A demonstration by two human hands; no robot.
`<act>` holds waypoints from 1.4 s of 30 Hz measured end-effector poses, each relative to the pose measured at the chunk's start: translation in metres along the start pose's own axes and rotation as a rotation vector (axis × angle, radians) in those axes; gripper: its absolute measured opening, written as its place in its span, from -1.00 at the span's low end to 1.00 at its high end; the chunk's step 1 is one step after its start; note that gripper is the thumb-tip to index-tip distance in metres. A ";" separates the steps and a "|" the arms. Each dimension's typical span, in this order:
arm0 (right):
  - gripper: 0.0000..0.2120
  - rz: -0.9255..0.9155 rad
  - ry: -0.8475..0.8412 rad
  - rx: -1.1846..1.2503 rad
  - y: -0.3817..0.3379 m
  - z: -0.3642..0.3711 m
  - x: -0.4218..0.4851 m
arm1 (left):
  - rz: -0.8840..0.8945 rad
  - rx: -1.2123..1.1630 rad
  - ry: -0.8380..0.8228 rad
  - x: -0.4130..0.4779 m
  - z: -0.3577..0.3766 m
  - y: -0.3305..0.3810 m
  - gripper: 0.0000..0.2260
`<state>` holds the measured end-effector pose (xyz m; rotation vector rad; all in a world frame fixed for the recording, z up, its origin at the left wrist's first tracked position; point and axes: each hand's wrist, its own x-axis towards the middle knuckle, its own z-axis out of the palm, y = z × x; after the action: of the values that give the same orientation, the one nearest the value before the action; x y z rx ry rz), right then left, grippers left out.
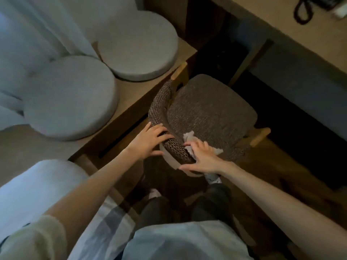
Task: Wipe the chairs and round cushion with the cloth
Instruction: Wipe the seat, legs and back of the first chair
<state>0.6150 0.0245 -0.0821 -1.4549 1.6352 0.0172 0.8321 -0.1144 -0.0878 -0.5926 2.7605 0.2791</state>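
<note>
Now pressing the seemingly soft, light cloth (pixel 188 137) under a spread right hand (pixel 203 156) onto the stiff woven chair back (pixel 159 109), bracing it with a spread left hand (pixel 150 140).

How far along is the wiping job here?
Done: nothing visibly finished. In hand: right hand presses the cloth on the brown chair's woven backrest; left hand rests on it. Apparently left: both round cushions on the bench, neither being touched.
</note>
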 end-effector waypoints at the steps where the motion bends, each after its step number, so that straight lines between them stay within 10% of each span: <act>1: -0.25 0.019 0.065 0.017 -0.002 0.009 -0.004 | 0.014 0.010 -0.009 0.001 0.002 -0.002 -0.39; 7: -0.39 0.074 0.448 0.050 -0.009 0.049 -0.010 | 0.116 0.082 0.096 0.014 0.009 0.000 -0.48; 17: -0.42 0.021 0.543 -0.234 -0.007 0.051 0.001 | 0.156 0.165 0.088 0.029 0.014 -0.011 -0.53; 42: -0.53 -0.257 0.278 -0.442 -0.163 0.182 -0.023 | -0.071 -0.012 0.021 -0.207 0.061 -0.020 -0.61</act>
<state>0.8505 0.0936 -0.0861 -2.0762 1.7220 0.0342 1.0360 -0.0410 -0.0782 -0.6983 2.7528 0.2755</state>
